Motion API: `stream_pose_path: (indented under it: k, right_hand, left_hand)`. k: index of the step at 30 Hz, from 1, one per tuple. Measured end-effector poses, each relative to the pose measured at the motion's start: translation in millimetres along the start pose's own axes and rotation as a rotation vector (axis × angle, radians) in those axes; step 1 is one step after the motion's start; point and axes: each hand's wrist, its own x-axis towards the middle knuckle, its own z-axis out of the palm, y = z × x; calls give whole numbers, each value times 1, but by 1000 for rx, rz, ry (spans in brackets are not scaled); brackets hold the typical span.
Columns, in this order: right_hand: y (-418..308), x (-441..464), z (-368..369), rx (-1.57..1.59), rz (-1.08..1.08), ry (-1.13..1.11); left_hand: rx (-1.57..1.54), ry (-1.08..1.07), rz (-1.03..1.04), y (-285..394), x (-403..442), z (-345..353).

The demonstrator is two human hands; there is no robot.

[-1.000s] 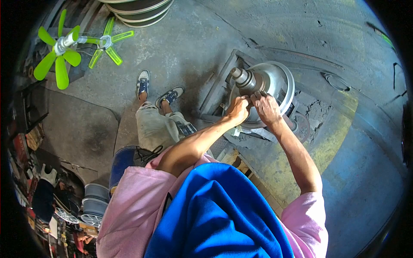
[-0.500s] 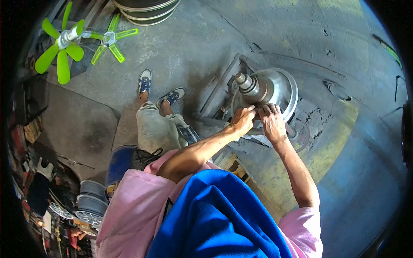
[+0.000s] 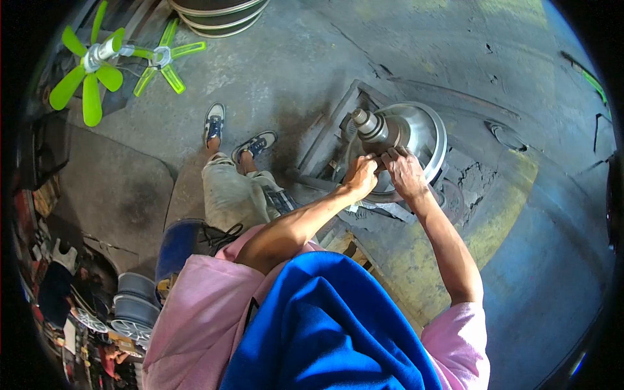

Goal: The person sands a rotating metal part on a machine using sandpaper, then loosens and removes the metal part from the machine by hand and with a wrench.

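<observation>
So I'm working over a big scuffed grey concrete floor (image 3: 273, 71), pink shirt (image 3: 195, 305) and draped bright blue cloth (image 3: 331, 325) right under my view. Down there, beyond my hands, there's a dark square-cornered metal frame (image 3: 320, 138). The round silver metal wheel (image 3: 434, 133) sits by it, right at my fingers and spreading out past them. Off to the far left of my hands is a lime-green bladed fan (image 3: 95, 57). Nearer on that side are my dark-and-white sneakers (image 3: 215, 123). A stepped, shiny metal spindle (image 3: 365, 123) sticks up from the wheel's middle, tilted, just past my knuckles. My left hand (image 3: 361, 175) and right hand (image 3: 404, 172) are side by side at its base, fingers curled in close. Can't tell if either one's actually gripping something, since my fingers hide it.
</observation>
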Motion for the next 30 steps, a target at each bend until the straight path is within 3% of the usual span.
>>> stream_pose_path:
  k: [2,4,8,14,17,19,20,22,30]
  right_hand:
    - [0,-1,1,9,8,1]
    - [-1,1,4,10,16,27]
    - [0,1,2,12,39,-5]
    - [4,-1,0,-15,38,-6]
    - [8,-2,6,-25,55,28]
    - [10,-2,3,-28,52,-62]
    - [10,-2,2,-27,53,-61]
    - [12,-4,1,-60,13,-5]
    - [12,-8,-7,-18,30,26]
  left_hand:
    - [31,89,55,-11,-1,10]
    - [-28,-87,-39,-16,3,10]
    - [42,-96,-36,-14,4,7]
    - [9,43,71,-3,9,3]
    - [-3,-108,1,-10,14,11]
    - [20,120,126,-13,9,18]
    - [21,121,126,-16,10,20]
    - [29,-36,44,-14,12,16]
    - [-7,-2,65,-5,14,15]
